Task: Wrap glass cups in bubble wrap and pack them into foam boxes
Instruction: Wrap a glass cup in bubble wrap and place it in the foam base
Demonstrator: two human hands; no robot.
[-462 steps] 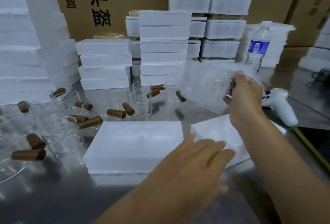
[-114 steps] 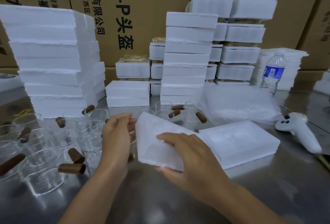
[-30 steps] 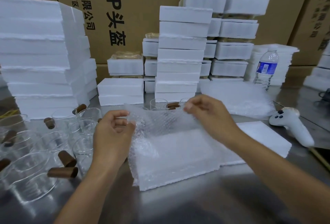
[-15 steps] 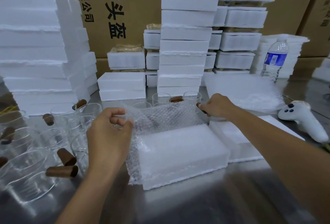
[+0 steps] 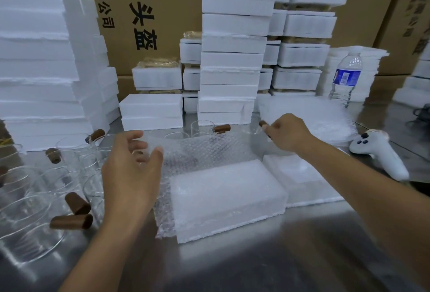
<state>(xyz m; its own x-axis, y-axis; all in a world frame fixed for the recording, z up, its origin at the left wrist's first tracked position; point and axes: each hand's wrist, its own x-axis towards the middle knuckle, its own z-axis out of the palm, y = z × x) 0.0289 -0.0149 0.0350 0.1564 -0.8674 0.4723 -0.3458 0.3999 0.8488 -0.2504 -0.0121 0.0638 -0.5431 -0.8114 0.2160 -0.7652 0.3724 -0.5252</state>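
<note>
Fingers point(image 5: 272, 130) of right hand point(image 5: 290, 134) curled tight round the brown handle point(image 5: 262, 123) of a glass cup point(image 5: 252, 129), far centre-right, just past the sheet's far right corner. Cup body blurred, barely visible. Left hand point(image 5: 131, 173) has its fingers loosely curled with the thumb in front, holding the raised far-left edge of the bubble wrap sheet point(image 5: 204, 152). Sheet drapes over the foam box point(image 5: 230, 201) at near centre and hangs off the box's left side onto the steel surface point(image 5: 256, 268). Flat foam piece point(image 5: 302, 180) lies against the box's right side. Left: other glass cups point(image 5: 41, 198), brown handles, crowded together. Far centre: stacked foam boxes point(image 5: 230, 63); a taller foam stack point(image 5: 39, 59) at far left; cardboard cartons point(image 5: 174, 1) behind both. Far right: bubble wrap pile point(image 5: 309, 115), with a water bottle point(image 5: 346, 75) upright behind it. White controller point(image 5: 377, 154) lies right of the flat foam piece.
</note>
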